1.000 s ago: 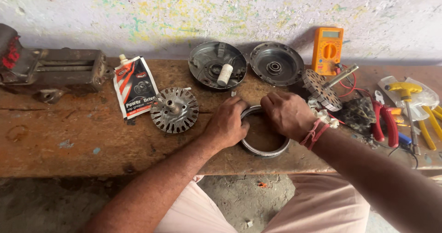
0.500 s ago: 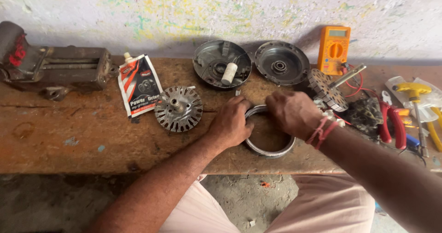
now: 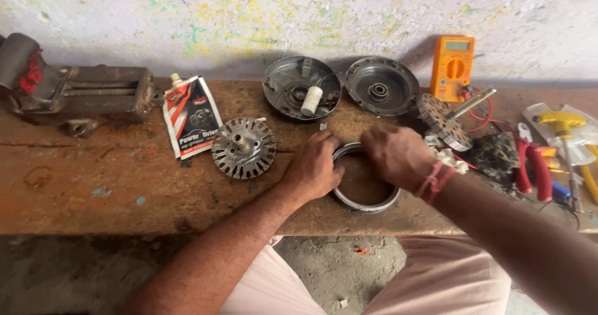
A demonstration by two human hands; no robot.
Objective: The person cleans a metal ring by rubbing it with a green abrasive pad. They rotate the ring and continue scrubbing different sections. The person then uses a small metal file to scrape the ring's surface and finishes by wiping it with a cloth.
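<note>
A bare metal ring lies flat near the front edge of the worn wooden bench. My left hand grips the ring's left rim with the fingers curled over it. My right hand covers its far right rim, fingers bent down onto the metal; red thread bands circle that wrist. A slotted round rotor with a short shaft rests just left of my left hand.
Two round metal covers lie at the back, one holding a small white spool. An orange multimeter leans on the wall. A vise, a grease pouch, red pliers and yellow-handled tools surround them.
Both hands stay on the ring, with only small shifts of the fingers along its rim. The view has drifted a little; nothing else on the bench moved.
</note>
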